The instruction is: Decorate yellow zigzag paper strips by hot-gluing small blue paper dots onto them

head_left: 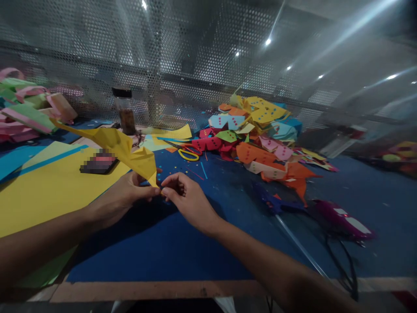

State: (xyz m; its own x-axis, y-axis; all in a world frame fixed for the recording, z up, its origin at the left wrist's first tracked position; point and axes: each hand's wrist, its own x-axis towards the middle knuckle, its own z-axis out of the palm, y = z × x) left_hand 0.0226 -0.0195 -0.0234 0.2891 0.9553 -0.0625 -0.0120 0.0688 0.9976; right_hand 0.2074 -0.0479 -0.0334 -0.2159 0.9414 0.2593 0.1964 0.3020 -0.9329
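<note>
A folded yellow paper figure (120, 145) with a long pointed end hangs over the table, its tip pointing far left. My left hand (122, 193) is closed on its lower end, thumb and fingers pressing the paper. My right hand (189, 198) meets it there, with thumb and forefinger pinched at the narrow yellow tip near the left thumb. The exact spot between the right fingertips is small and partly hidden.
A hot glue gun (342, 219) with a clear stick and cord lies right. Beyond are folded paper figures (254, 152) in a heap and yellow-handled scissors (189, 154). Yellow sheets (48, 191), a phone (97, 163), a jar (125, 113) and pink-green paper pieces (31, 106) are left.
</note>
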